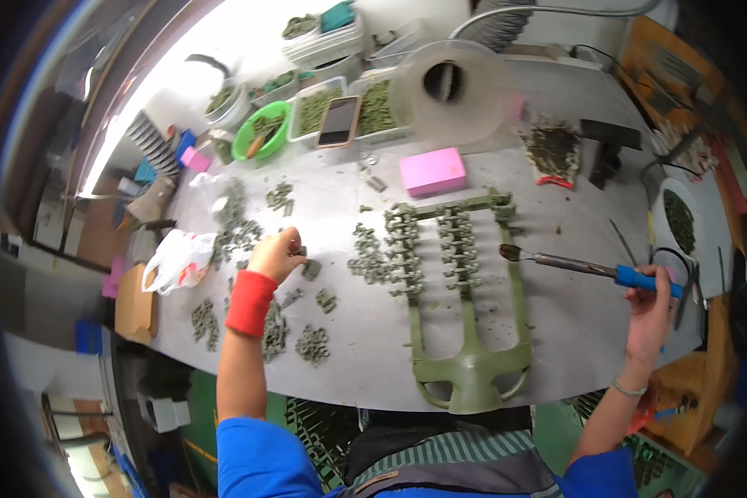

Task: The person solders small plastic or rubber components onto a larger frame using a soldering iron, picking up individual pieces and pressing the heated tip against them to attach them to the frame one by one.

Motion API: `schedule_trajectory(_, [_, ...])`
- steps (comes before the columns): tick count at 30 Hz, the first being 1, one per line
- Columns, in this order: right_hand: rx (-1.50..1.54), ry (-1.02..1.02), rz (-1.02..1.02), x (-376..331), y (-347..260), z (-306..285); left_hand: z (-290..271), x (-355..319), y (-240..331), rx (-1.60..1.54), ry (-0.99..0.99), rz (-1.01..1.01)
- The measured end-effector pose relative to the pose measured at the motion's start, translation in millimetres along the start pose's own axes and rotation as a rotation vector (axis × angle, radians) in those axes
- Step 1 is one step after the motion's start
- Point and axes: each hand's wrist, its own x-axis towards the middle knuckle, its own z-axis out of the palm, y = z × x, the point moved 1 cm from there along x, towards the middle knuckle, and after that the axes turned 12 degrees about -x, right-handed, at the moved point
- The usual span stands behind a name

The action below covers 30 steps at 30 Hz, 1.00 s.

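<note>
My left hand, below a red wristband, is closed in a pinch over the left part of the table. Small grey-green parts lie around its fingertips; what it holds is hidden. My right hand grips the blue handle of a long brush. Its metal shaft points left, and its dark brown tip hangs by the right bar of a green three-pronged frame. Rows of small green parts line the frame's left and middle bars. A loose pile of similar parts lies left of the frame.
A pink block sits behind the frame. Farther back are a phone on tubs of green parts, a green bowl and a translucent hood. A dirty pad lies back right. Left are a plastic bag and a cardboard box.
</note>
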Motion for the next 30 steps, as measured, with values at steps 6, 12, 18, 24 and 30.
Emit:
schedule_trajectory(6, [-0.002,-0.059,-0.073,-2.3,0.8,2.8,39.8,4.4,120.1,-0.552,0.086,0.241])
schedule_trajectory(12, [0.023,-0.09,-0.096,1.6,5.6,5.5,101.4,27.6,226.7,-0.577,0.053,0.613])
schedule_trajectory(18, [0.06,-0.103,-0.079,5.6,12.5,15.2,133.5,60.2,239.1,-0.397,0.132,0.671])
schedule_trajectory(24, [0.112,-0.126,-0.083,12.6,29.6,16.0,147.1,71.2,234.5,-0.347,0.115,0.652])
schedule_trajectory(30, [0.115,-0.126,-0.056,15.2,33.1,20.4,149.4,70.8,241.9,-0.349,0.081,0.607])
